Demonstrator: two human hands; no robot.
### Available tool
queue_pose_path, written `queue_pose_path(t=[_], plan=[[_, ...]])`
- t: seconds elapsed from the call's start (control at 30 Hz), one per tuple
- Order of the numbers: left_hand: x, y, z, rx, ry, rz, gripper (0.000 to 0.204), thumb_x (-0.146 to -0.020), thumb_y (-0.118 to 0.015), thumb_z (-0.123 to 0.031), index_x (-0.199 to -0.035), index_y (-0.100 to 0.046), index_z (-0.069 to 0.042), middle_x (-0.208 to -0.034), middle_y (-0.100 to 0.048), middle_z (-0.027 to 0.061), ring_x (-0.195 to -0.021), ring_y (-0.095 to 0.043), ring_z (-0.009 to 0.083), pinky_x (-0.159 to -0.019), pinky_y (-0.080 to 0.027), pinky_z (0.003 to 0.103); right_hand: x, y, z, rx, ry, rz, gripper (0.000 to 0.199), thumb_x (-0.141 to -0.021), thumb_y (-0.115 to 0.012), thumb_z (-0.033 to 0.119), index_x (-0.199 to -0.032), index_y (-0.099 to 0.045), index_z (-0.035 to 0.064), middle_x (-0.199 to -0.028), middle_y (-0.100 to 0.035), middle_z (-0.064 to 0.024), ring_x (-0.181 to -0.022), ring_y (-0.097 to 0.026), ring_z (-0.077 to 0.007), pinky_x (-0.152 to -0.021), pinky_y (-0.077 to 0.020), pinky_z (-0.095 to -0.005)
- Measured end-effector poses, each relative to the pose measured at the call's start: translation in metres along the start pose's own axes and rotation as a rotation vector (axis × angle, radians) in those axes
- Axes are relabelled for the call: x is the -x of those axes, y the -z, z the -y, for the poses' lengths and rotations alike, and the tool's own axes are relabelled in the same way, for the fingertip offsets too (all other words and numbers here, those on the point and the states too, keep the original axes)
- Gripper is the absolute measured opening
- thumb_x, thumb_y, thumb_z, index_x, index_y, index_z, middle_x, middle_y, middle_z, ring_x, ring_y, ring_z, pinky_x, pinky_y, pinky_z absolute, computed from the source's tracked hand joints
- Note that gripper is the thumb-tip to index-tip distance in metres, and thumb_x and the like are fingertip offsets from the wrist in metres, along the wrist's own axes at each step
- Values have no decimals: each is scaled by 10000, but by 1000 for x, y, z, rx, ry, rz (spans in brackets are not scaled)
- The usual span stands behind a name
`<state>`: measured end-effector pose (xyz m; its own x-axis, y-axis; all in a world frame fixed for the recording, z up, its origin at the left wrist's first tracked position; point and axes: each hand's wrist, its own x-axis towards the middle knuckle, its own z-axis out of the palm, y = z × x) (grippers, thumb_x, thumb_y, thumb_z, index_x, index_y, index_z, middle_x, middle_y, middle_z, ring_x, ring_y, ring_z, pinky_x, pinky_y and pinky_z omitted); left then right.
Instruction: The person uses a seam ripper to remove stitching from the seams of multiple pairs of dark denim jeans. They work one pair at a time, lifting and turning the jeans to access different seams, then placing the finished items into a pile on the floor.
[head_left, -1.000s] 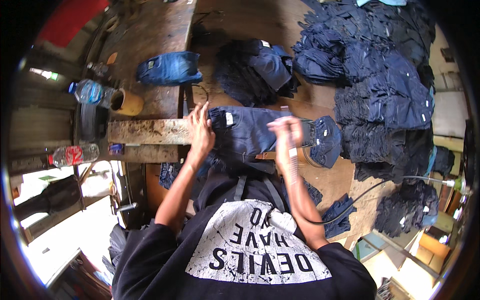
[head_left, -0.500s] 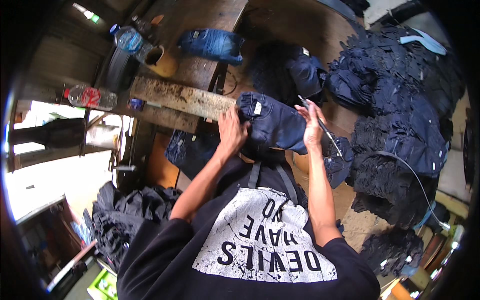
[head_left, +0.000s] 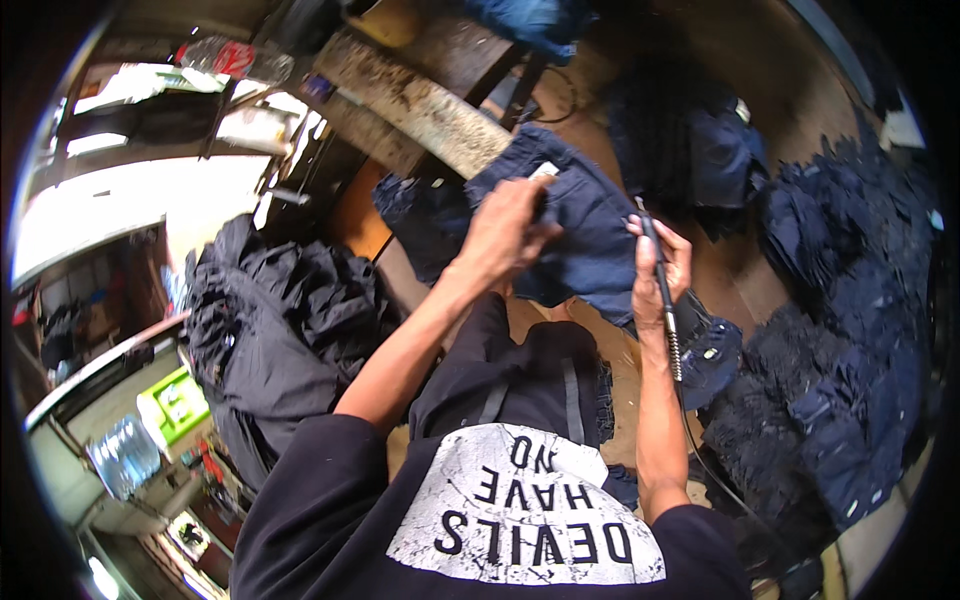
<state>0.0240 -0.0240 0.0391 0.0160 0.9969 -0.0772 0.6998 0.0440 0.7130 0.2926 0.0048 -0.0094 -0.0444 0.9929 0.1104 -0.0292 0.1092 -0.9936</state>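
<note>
Dark blue jeans (head_left: 590, 225) with a pale label near the waistband lie over the end of a worn wooden plank (head_left: 415, 100). My left hand (head_left: 505, 230) is over the jeans beside the label, slightly blurred, its thumb and fingers apart. Whether it presses on the cloth I cannot tell. My right hand (head_left: 662, 270) closes around a slim black pen-shaped handpiece (head_left: 664, 285), its thin tip pointing up and away from me. A spring sleeve and thin cable trail from its lower end. The handpiece is at the right edge of the jeans.
Black garments (head_left: 280, 330) are heaped at my left. Dark jeans stacks (head_left: 850, 380) fill the right side, and another dark bundle (head_left: 700, 150) lies beyond my right hand. A plastic bottle (head_left: 235, 60) lies at the far left. Blue jeans (head_left: 530, 22) lie at the far edge.
My view has turned, shifting the surroundings. My left hand has gone from the plank-side edge of the jeans onto their face near the label. The handpiece now points more upright in my right hand.
</note>
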Motion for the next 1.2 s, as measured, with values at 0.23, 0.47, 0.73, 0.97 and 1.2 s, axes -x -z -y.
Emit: queue_pose_path(t=[0.23, 0.47, 0.73, 0.97, 1.2], plan=[[-31, 12, -20, 32, 55, 144, 670, -808, -926, -176, -1361, -557, -88, -1107, -736, 173, -1176, -657, 408, -1025, -504, 504, -11, 5, 4, 64, 9, -60, 335, -1105, -662, 139, -1332, -588, -96, -1212, -764, -265, -1182, -747, -311, -1109, -563, -423], [-25, 17, 18, 316, 155, 86, 848, -737, -986, -74, -1445, -520, -82, -1131, -781, 171, -1146, -755, 329, -994, -574, 455, -4, -45, 11, 285, 294, 241, 251, -967, -746, 8, -1201, -729, -81, -1204, -790, -251, -1140, -780, -336, -1042, -607, -442], [-20, 6, 24, 408, 192, -14, 859, -707, -979, -70, -1443, -540, -107, -992, -745, 42, -922, -722, 150, -801, -577, 330, -11, -68, 4, 342, 462, 387, 309, -886, -728, -78, -1193, -690, -62, -1168, -793, -280, -1107, -801, -392, -1021, -654, -489], [-18, 2, 27, 461, 186, -23, 808, -708, -870, 16, -1438, -541, -89, -972, -751, 50, -972, -717, 194, -934, -582, 354, -12, -77, -2, 362, 468, 371, 246, -845, -788, -47, -1087, -753, -73, -1085, -811, -257, -1067, -815, -392, -1003, -658, -486], [-18, 3, 29, 441, 174, -28, 795, -701, -850, 28, -1427, -540, -68, -967, -761, 54, -994, -729, 199, -987, -581, 361, -13, -82, -1, 364, 462, 371, 264, -803, -832, -28, -1057, -774, -72, -1017, -818, -227, -1026, -827, -373, -983, -669, -478]])
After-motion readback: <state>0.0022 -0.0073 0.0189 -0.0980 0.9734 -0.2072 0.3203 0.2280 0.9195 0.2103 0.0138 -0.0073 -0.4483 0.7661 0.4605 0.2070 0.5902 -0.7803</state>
